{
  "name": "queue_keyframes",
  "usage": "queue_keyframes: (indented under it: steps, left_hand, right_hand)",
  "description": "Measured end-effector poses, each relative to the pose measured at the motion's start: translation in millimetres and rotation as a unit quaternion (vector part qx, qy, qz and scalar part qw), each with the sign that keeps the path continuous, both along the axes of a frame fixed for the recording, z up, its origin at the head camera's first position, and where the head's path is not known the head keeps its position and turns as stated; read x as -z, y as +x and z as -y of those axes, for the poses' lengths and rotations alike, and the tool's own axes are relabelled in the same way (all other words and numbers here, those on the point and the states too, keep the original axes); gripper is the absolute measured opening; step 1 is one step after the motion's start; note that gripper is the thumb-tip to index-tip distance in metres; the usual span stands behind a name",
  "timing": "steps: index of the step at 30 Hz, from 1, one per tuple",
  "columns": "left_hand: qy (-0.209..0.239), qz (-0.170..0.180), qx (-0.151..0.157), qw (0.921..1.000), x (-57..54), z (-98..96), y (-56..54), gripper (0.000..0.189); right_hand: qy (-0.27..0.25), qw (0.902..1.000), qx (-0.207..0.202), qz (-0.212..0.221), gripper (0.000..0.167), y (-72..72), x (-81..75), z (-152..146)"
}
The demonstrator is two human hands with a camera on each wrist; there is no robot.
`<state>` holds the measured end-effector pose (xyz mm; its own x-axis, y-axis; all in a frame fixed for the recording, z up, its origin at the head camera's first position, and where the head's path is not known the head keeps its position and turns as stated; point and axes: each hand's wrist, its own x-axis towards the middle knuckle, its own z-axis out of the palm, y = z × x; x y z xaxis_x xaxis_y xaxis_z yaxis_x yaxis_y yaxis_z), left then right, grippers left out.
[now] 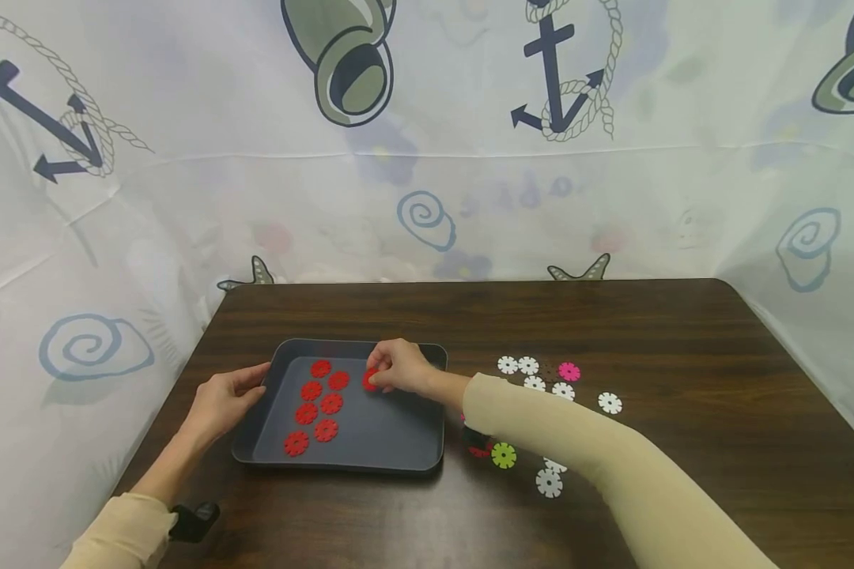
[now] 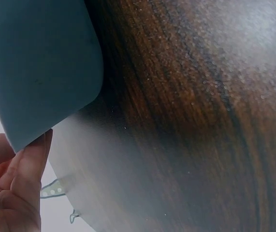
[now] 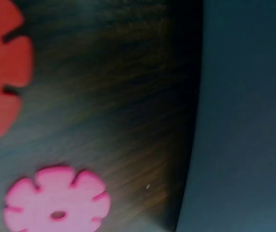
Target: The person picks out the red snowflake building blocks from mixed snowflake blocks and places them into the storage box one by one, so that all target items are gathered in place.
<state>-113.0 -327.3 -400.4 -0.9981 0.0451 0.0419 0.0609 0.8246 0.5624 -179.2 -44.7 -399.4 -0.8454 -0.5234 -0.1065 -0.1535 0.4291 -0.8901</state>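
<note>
A dark grey baking tray (image 1: 391, 423) lies on the table, with several red notched plastic discs (image 1: 311, 390) in two rough columns on its left side. My left hand (image 1: 224, 399) holds the tray's left rim; the left wrist view shows its fingers (image 2: 29, 169) pinching the tray's edge (image 2: 43, 72). Over the right part of the tray, my right hand (image 1: 403, 367) pinches another red notched disc (image 1: 369, 380) between thumb and fingers. The right wrist view takes in the tray's outer side (image 3: 244, 121) but not the hand.
Right of the tray lie loose white discs (image 1: 610, 403), a pink disc (image 1: 569, 371) and a green disc (image 1: 503, 455). The right forearm covers some of them. Close to the tray, a pink disc (image 3: 58, 200) and a red disc (image 3: 5, 67) lie on the wood table.
</note>
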Motion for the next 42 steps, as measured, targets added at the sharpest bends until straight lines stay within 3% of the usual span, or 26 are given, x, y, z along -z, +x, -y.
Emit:
queue_keyframes:
  steps: [12,21,42]
  left_hand:
    - [-0.005,0.001,0.001,1.0,0.9,-0.2,-0.8,0.042]
    - [-0.002,-0.005,0.0,1.0,0.6,-0.2,-0.6,0.042]
    - [-0.003,0.0,-0.005,1.0,2.3,0.5,-1.4,0.041]
  right_hand:
    - [0.031,0.9984,0.011,-0.045,0.014,-5.3,14.2,20.6]
    - [0.103,0.9889,0.035,-0.102,0.011,-2.5,18.1,23.6]
    - [0.129,0.9775,0.062,-0.155,0.009,1.9,24.6,26.9]
